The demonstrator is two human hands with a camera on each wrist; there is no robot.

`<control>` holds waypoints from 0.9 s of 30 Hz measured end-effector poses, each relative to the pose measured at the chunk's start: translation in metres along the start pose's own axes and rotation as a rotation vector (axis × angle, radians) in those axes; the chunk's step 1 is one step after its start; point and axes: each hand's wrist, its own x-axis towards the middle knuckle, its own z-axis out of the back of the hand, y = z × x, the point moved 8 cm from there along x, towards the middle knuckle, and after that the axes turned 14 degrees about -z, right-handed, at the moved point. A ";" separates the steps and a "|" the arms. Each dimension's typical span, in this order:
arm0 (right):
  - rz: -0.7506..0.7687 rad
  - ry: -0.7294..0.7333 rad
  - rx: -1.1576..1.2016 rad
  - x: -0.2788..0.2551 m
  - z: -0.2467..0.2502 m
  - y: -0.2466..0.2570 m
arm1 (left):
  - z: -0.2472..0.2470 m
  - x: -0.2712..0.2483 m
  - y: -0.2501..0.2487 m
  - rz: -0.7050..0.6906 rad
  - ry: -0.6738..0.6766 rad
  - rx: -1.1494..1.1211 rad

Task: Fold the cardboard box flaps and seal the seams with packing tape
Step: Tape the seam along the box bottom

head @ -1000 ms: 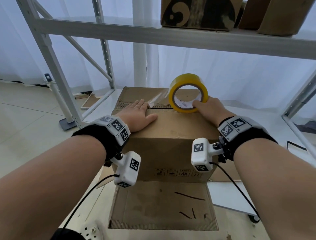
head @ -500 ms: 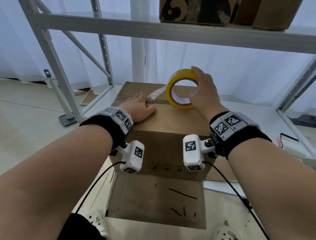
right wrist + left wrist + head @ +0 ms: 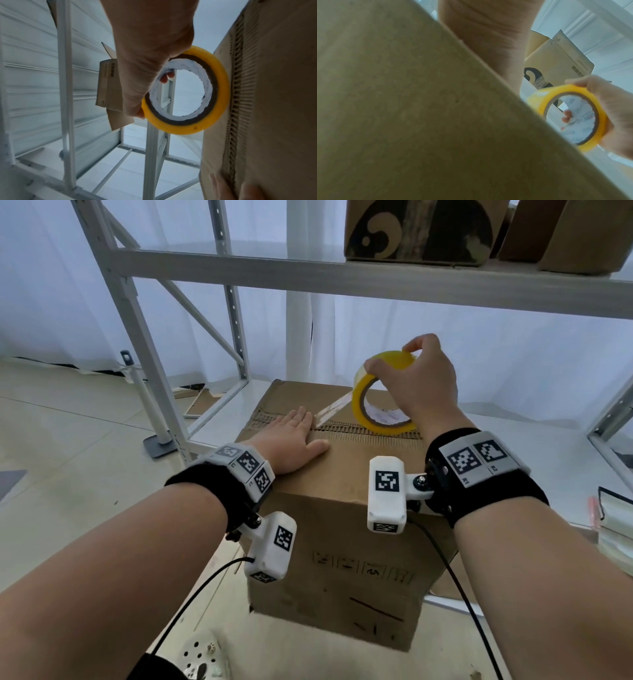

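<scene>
Taping the top seam of the cardboard box: left hand lies flat, apparently pinning the tape end; right hand grips the tape roll at two o'clock. Next, pull it along the seam.

Under my flat left-hand fingers I see matt brown cardboard box, its raw flap edges ribbed with corrugation. Inside my curled right-hand fingers sits the glossy yellow plastic tape roll, whose core is white paper.
</scene>
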 end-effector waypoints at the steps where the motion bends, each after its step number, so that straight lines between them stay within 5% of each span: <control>1: 0.021 -0.009 -0.008 -0.001 0.002 0.005 | 0.000 0.000 -0.001 0.000 -0.006 -0.003; 10: -0.078 -0.011 -0.110 -0.002 0.018 -0.027 | 0.000 0.009 -0.008 -0.050 -0.029 -0.007; 27: 0.033 -0.002 -0.384 -0.021 0.003 -0.013 | -0.010 0.014 -0.054 -0.142 0.049 0.039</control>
